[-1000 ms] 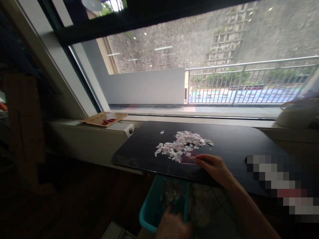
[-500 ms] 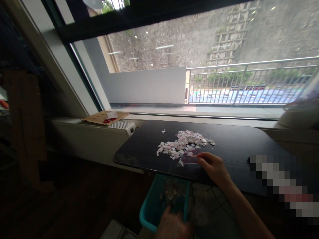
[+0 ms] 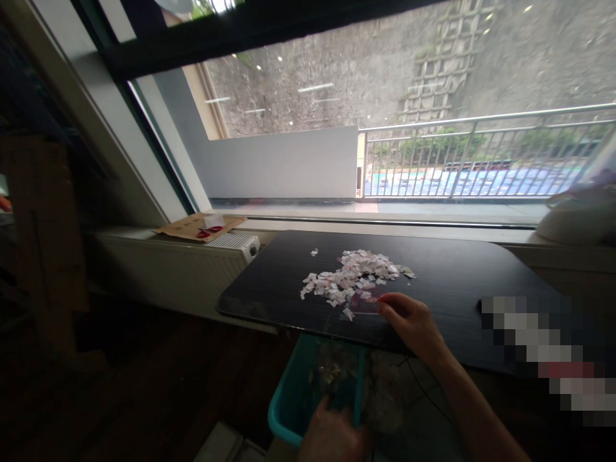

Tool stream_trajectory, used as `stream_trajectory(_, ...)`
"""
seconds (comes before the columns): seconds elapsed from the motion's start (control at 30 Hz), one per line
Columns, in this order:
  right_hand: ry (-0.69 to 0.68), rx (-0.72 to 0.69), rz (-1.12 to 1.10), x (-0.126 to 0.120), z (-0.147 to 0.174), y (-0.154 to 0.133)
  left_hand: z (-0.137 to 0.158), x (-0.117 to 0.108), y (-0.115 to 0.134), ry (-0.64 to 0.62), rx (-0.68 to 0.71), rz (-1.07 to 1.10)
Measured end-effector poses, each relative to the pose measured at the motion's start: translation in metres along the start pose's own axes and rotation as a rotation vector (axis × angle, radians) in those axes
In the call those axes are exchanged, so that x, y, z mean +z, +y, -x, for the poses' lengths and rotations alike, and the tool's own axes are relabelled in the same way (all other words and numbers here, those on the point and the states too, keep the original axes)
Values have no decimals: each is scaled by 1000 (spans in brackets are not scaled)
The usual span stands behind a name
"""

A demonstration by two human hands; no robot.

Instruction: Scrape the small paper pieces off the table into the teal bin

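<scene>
My right hand (image 3: pixel 409 321) is closed in a pinch on the right edge of a thin, pinkish see-through plastic piece (image 3: pixel 363 305). That piece lies nearly flat on the black table (image 3: pixel 462 276), against a spread heap of small white and pale pink paper scraps (image 3: pixel 356 276). Whether it is a bag or a single sheet is unclear. My left hand (image 3: pixel 334 433) is low over the near side of a teal bin (image 3: pixel 285 401), one finger pointing forward and the others curled. Dim light and blur hide what it grips, if anything. Pale, crumpled bits (image 3: pixel 332 369) lie inside the bin.
Red-handled scissors (image 3: pixel 209 231) rest on brown paper (image 3: pixel 180 226) over the radiator (image 3: pixel 192 269) at the left. A pixelated patch (image 3: pixel 543 353) covers the table's right side. A dark cable (image 3: pixel 423 385) hangs below the table edge. A window with a railing outside (image 3: pixel 474 160) stands behind.
The whole view has shifted slightly. My right hand keeps its pinch on the plastic piece, and my left hand stays over the bin, a little less blurred.
</scene>
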State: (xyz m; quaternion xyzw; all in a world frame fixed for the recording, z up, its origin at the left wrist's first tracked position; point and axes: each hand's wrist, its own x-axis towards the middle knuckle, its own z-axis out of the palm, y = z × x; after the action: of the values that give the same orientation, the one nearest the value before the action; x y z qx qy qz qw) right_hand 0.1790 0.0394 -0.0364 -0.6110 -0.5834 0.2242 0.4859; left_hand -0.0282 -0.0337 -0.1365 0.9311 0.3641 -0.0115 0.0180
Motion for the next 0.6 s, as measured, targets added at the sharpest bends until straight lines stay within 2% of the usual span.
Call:
stream_trajectory(0.17,35,24,19,-1,-1,1,-1,3,0,-56,-12,-20)
stream_trajectory(0.33,-35,-11,-18,1,0,-1,0,2,0,16,21,-5)
stream_trajectory(0.5,-20,-4,-5,1,0,-1,-1,11,0,60,17,-33)
stream_trajectory(0.6,-60,-26,-18,0,1,-2,-1,13,0,84,19,-54)
